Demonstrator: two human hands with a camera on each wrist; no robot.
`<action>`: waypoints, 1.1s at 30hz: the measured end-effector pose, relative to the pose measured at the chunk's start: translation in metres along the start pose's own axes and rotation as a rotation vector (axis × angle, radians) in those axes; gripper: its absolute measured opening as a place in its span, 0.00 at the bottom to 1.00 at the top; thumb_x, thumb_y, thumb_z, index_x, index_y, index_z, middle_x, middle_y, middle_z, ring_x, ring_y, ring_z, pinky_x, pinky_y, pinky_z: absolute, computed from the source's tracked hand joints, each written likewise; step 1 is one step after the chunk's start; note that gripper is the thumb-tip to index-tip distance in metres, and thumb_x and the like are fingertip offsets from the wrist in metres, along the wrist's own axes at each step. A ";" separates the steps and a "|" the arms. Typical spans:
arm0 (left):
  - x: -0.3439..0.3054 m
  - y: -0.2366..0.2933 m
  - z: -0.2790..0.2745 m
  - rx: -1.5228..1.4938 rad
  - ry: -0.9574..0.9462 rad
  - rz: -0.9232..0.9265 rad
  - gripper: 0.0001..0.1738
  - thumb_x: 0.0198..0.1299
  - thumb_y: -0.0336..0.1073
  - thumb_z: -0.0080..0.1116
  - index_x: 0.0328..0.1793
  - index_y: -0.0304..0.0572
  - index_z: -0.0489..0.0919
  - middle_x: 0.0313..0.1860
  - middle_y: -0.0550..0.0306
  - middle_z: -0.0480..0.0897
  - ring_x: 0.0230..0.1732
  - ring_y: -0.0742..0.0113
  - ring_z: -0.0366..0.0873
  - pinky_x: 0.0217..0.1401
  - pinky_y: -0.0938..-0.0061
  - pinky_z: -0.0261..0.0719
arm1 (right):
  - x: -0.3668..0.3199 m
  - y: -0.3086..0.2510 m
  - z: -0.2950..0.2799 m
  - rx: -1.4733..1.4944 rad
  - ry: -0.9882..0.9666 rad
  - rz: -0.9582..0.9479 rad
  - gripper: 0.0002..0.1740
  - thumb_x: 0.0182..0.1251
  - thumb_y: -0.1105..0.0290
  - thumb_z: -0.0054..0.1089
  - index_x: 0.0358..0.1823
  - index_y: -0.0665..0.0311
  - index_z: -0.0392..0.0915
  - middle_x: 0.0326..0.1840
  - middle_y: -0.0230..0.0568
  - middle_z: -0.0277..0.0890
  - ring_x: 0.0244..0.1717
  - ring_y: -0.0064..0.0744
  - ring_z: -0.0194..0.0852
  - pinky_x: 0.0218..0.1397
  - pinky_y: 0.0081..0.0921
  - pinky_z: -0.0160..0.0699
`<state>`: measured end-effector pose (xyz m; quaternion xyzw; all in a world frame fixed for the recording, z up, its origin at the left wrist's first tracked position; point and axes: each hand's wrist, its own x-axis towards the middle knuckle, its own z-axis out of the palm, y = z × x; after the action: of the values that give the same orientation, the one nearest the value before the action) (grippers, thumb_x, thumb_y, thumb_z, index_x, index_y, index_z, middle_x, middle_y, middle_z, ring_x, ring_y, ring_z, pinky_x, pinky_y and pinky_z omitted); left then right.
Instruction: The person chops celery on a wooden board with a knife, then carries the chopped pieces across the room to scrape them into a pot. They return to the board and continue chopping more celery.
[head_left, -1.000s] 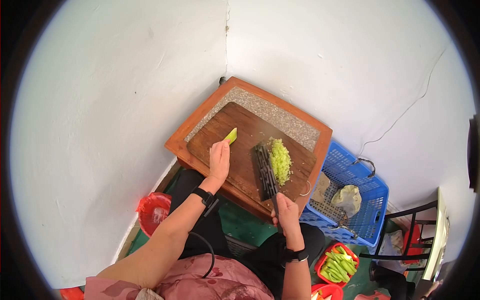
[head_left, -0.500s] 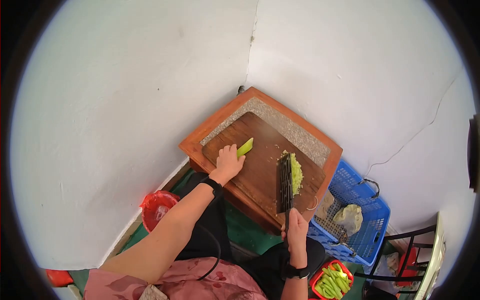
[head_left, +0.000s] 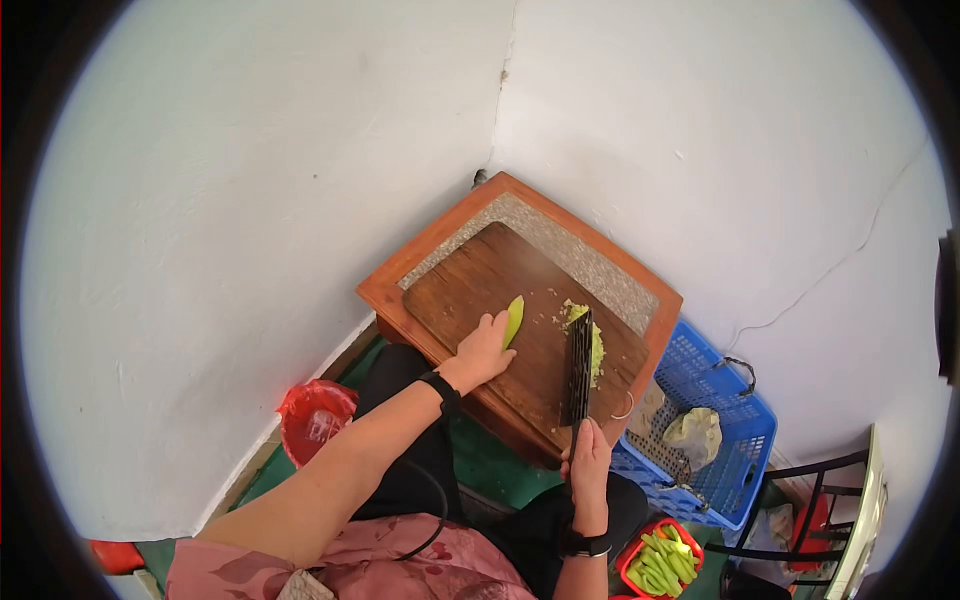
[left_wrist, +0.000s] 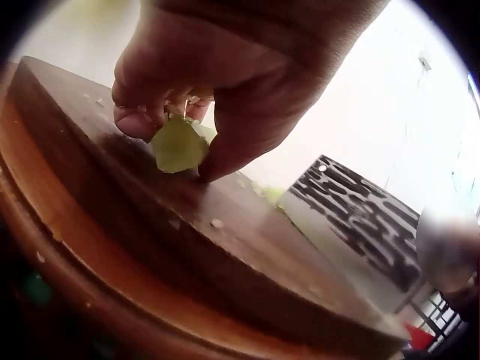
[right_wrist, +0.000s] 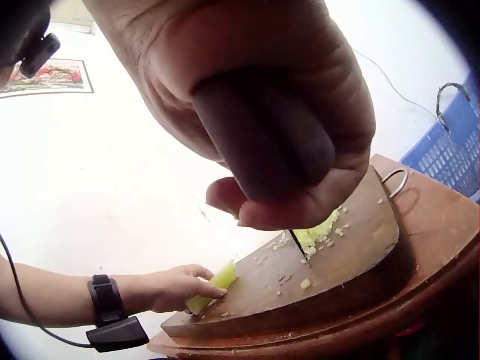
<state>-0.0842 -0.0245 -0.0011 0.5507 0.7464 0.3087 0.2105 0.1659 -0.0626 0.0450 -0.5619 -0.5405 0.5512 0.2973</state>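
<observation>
My left hand [head_left: 482,352] pinches a light green vegetable piece [head_left: 514,320] on the wooden cutting board [head_left: 460,290]; in the left wrist view the thumb and fingers sit on both sides of the piece [left_wrist: 178,145]. My right hand [head_left: 590,464] grips the handle [right_wrist: 262,142] of a dark cleaver [head_left: 579,372], whose patterned blade [left_wrist: 360,217] stands steeply over the board's right part. Chopped green bits [head_left: 597,352] lie just right of the blade, partly hidden by it.
A small wooden table [head_left: 655,300] carries the board in a wall corner. Right of it is a blue basket [head_left: 745,440] with a plastic bag. A red bin [head_left: 312,425] stands lower left, a red container of green pieces [head_left: 664,560] lower right.
My left hand has moved right and slightly down on the board with the green piece, which now points more upward. The cleaver has turned so its blade shows narrower beside the chopped heap.
</observation>
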 end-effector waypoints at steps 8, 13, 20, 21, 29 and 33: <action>-0.007 0.008 0.020 -0.118 -0.074 0.022 0.42 0.53 0.36 0.57 0.75 0.44 0.52 0.52 0.34 0.69 0.50 0.30 0.74 0.55 0.49 0.74 | -0.001 0.007 0.002 -0.042 -0.020 0.020 0.25 0.78 0.53 0.40 0.63 0.65 0.68 0.18 0.32 0.70 0.12 0.18 0.63 0.15 0.18 0.63; -0.003 0.007 0.022 -0.137 -0.210 -0.058 0.38 0.58 0.45 0.49 0.74 0.39 0.57 0.51 0.26 0.76 0.53 0.32 0.75 0.58 0.51 0.72 | -0.003 0.003 0.004 -0.079 -0.024 0.002 0.26 0.78 0.53 0.40 0.65 0.64 0.68 0.18 0.32 0.68 0.13 0.18 0.63 0.16 0.18 0.63; 0.004 0.017 0.006 -0.351 -0.243 -0.174 0.31 0.58 0.45 0.47 0.66 0.35 0.69 0.50 0.28 0.79 0.55 0.36 0.76 0.57 0.53 0.72 | -0.003 -0.001 0.010 -0.105 0.033 -0.017 0.21 0.79 0.52 0.38 0.50 0.62 0.74 0.15 0.29 0.64 0.10 0.17 0.60 0.13 0.16 0.59; 0.004 0.020 0.002 -0.302 -0.256 -0.140 0.31 0.58 0.45 0.47 0.65 0.34 0.70 0.49 0.28 0.80 0.54 0.35 0.77 0.57 0.53 0.73 | -0.003 -0.001 0.012 -0.103 0.044 -0.020 0.22 0.78 0.52 0.39 0.51 0.62 0.74 0.15 0.28 0.63 0.10 0.16 0.60 0.13 0.15 0.59; -0.026 0.053 -0.006 0.056 -0.238 -0.084 0.36 0.59 0.45 0.48 0.71 0.33 0.64 0.36 0.30 0.82 0.40 0.36 0.81 0.47 0.49 0.78 | -0.022 -0.013 0.032 -0.007 -0.004 -0.004 0.25 0.78 0.53 0.41 0.62 0.65 0.72 0.17 0.28 0.65 0.15 0.16 0.61 0.17 0.17 0.61; -0.036 0.047 0.014 0.112 -0.179 -0.048 0.36 0.60 0.43 0.47 0.72 0.30 0.61 0.30 0.32 0.82 0.36 0.36 0.82 0.42 0.48 0.79 | -0.023 -0.009 0.037 -0.048 -0.020 -0.041 0.25 0.78 0.53 0.40 0.62 0.65 0.71 0.16 0.28 0.64 0.13 0.15 0.59 0.16 0.15 0.59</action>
<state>-0.0312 -0.0455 0.0204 0.5690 0.7536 0.2109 0.2527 0.1326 -0.0915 0.0523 -0.5523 -0.5678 0.5374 0.2895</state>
